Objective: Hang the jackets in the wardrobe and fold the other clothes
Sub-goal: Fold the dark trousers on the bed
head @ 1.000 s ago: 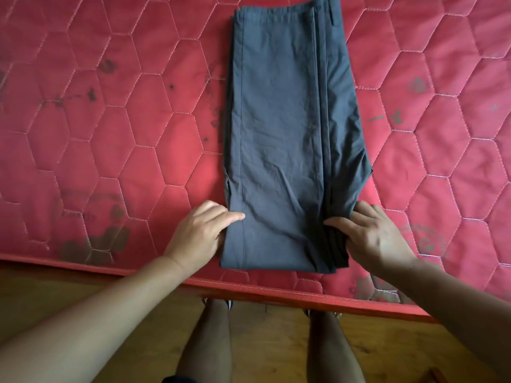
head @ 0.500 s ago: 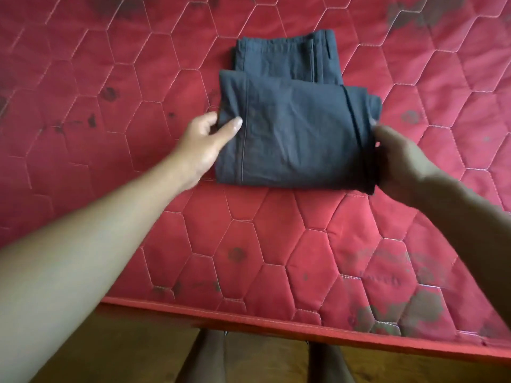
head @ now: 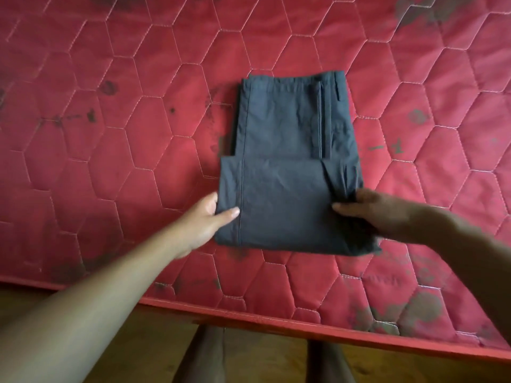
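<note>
Trousers [head: 293,172], folded, long axis perpendicular to mattress [head: 110,161] near edge, waistband farthest; left hand [head: 206,219] and right hand [head: 378,211] pinch the fold's sides.

No text I can read here, no label, brand or number legible on the folded dark grey trousers [head: 287,172], none on the red quilted mattress [head: 110,161] before me.

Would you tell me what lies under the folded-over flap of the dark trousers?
The upper half of the trousers, its waistband end showing beyond the flap, resting on the red mattress. The left hand and right hand pinch the flap's sides; anything between the layers is covered.
</note>
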Action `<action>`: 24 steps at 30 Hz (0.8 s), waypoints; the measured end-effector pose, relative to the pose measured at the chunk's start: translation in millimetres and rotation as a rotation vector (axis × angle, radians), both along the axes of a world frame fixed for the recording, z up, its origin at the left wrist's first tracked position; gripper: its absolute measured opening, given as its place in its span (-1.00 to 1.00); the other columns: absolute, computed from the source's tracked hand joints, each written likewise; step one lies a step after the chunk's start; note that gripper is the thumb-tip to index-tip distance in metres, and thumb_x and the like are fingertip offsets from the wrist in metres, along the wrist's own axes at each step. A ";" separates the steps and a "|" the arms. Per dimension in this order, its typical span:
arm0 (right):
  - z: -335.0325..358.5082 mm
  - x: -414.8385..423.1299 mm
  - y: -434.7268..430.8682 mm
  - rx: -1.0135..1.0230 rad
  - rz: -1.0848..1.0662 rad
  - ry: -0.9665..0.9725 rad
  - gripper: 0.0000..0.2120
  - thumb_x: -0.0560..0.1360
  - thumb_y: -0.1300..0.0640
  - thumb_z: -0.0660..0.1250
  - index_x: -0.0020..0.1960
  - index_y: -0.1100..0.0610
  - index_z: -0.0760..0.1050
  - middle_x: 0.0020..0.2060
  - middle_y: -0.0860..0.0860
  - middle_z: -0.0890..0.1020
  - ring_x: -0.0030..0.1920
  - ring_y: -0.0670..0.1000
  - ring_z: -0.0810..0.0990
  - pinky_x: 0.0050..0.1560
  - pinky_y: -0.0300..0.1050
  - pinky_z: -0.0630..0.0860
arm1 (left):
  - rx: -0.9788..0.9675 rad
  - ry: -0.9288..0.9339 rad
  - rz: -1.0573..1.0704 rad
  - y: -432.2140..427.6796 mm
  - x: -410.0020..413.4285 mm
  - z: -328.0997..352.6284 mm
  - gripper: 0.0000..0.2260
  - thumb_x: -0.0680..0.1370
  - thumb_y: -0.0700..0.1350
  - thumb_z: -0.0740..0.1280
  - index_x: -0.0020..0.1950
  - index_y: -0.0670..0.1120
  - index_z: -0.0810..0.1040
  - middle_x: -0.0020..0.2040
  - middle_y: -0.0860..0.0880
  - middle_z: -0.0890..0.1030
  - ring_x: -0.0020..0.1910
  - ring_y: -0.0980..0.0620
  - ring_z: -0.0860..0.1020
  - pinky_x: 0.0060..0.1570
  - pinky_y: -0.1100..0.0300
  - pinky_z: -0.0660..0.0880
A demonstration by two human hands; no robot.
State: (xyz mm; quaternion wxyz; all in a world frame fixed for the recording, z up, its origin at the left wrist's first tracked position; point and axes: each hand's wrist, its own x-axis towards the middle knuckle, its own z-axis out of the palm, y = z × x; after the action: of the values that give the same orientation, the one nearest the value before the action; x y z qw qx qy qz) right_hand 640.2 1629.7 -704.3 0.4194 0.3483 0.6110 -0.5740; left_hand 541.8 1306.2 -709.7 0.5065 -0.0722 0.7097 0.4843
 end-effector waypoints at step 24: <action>-11.2 -43.3 -4.5 1.014 -0.035 0.837 -0.49 0.56 0.23 0.22 0.51 0.18 0.33 0.30 0.25 0.46 0.30 0.24 0.45 0.33 0.12 0.39 | -0.315 0.938 -0.004 75.8 -52.0 2.5 -0.49 0.63 -0.08 0.31 0.56 -0.05 0.28 0.38 -0.07 0.41 0.40 -0.04 0.42 0.45 0.11 0.32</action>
State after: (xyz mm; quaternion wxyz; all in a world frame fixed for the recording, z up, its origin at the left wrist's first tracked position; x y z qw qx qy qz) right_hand 596.9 1625.3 -715.5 -0.0791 0.2599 0.9115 -0.3087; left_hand 489.8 1382.0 -707.2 0.1161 0.0794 0.9259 0.3507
